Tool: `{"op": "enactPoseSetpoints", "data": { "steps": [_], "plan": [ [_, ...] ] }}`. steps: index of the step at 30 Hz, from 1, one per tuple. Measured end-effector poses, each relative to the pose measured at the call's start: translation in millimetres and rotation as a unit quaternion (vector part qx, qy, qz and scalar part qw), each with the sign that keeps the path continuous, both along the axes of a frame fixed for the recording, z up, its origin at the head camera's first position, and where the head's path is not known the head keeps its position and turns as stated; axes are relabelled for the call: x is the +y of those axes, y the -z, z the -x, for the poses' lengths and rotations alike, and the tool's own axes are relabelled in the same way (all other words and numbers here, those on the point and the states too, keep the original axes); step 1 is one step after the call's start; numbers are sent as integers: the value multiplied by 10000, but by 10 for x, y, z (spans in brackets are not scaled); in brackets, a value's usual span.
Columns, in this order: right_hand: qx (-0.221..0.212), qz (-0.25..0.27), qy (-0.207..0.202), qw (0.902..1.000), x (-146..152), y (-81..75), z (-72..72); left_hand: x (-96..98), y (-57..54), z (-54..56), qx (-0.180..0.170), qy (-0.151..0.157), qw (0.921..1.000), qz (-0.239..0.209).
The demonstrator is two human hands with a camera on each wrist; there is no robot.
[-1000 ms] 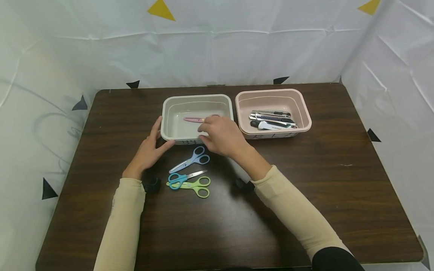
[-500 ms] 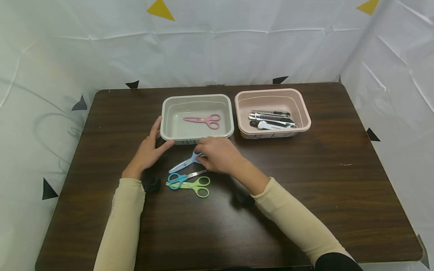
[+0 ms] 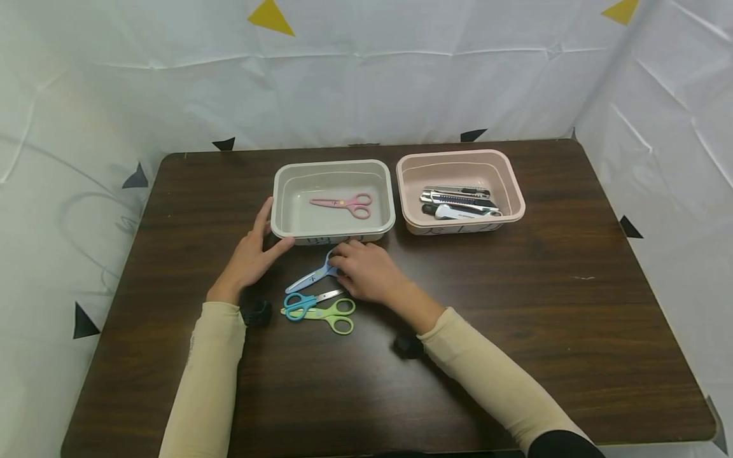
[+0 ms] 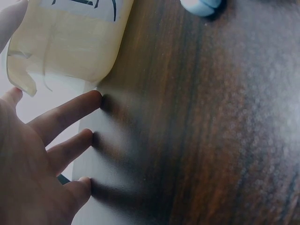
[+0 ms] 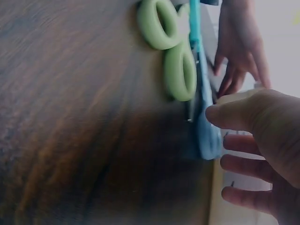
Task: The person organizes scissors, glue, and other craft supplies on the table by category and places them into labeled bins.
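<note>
My left hand [image 3: 245,257] is spread at the left front corner of the light grey bin [image 3: 298,236], its thumb and a finger at the rim. Pink scissors [image 3: 342,203] lie inside that bin. My right hand [image 3: 369,270] is over the handles of the light-blue scissors [image 3: 309,278], partly hiding them. In the right wrist view, thumb and fingers stand apart around the blue handle [image 5: 209,136], without a visible pinch. Nearer me, turquoise-handled scissors [image 3: 300,305] lie across green scissors [image 3: 335,314] on the table.
A pink bin [image 3: 412,184] with several box cutters [image 3: 460,201] stands right of the grey bin. Both are near the back of the dark wooden table [image 3: 544,305]. White sheeting [image 3: 366,95] rises behind and beside the table.
My right hand has come out of the grey bin, leaving the pink scissors there, and moved toward me to the light-blue scissors. My left hand has stayed in place.
</note>
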State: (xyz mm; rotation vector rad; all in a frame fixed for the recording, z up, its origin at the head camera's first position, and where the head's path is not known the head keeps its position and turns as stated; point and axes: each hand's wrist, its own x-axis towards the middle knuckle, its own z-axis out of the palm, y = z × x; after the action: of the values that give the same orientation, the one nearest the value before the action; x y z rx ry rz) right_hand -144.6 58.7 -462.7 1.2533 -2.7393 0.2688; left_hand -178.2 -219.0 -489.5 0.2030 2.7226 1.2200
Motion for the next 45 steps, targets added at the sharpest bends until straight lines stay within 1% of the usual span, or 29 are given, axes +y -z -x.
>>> {"op": "enactPoseSetpoints", "data": {
  "steps": [6,12,19,32,39,45],
  "plan": [
    [9,-50,115,9999,1,102,16,-1,3,0,24,16,10000,1],
    [155,-103,165,9997,-4,164,39,0,-2,-3,35,7,10000,-2],
    [129,-258,195,9994,-25,146,36,-3,7,-5,21,-5,10000,26],
    [35,-308,191,9993,-39,86,12,-15,26,3,103,40,9999,-66],
    [-123,-157,139,9997,-14,68,-22,-12,26,-5,86,51,9999,-77],
    [-410,84,16,9991,50,38,-66,-13,27,-1,89,45,9999,-69]
  ]
}}
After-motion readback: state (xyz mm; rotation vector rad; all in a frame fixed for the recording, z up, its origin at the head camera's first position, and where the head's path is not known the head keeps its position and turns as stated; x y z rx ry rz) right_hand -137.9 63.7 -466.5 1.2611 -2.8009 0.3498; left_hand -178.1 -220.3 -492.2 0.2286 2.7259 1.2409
